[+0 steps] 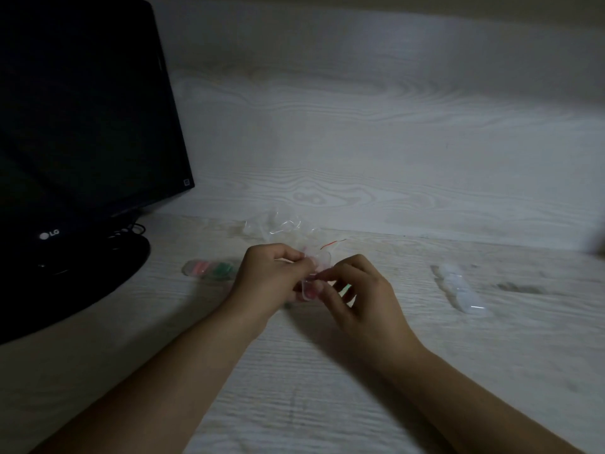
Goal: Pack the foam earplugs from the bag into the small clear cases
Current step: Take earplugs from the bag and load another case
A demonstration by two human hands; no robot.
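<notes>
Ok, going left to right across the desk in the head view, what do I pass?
Black monitor → filled cases with pink and green earplugs → left hand → right hand → row of empty clear cases.

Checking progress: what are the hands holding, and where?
Both hands hold one small clear case by its edges; something pink shows inside.

Both forearms are bare to the frame edge, with no sleeves, rings or watch.
</notes>
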